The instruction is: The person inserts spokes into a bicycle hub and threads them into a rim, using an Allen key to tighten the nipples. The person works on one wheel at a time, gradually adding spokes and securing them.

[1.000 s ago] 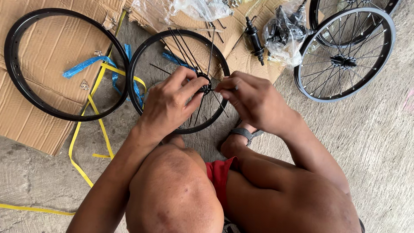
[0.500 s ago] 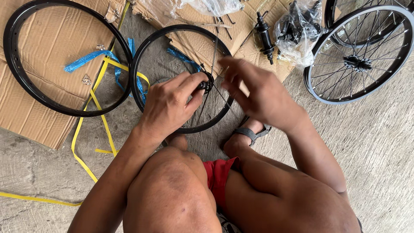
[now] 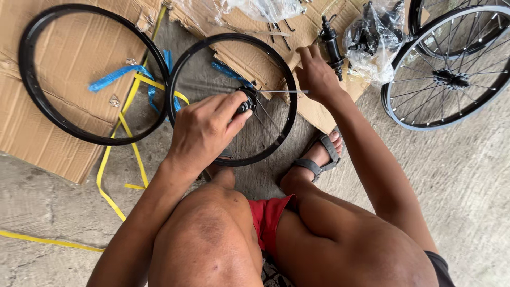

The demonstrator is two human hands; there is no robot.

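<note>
Left hand clamps the black hub at the centre of the middle rim, fingers curled round it, thumb on top. A few spokes fan out from the hub inside the rim; one thin spoke runs from the hub rightwards across the rim edge. Right hand is just outside the rim on its right, fingers bent down onto the cardboard near the spoke's far end; can't tell whether it's pinching anything, fingertips hidden.

Rim lies flat on concrete floor, upper part overlapping the cardboard. Left of the rim, touching it or nearly so: a second bare black rim on the cardboard, w/ blue tape scraps inside and yellow strapping trailing off below. Right of the rim: spare hub beside a clear plastic bag of black parts, then a finished spoked wheel. Below the rim: person's knees, red shorts, sandalled foot.
</note>
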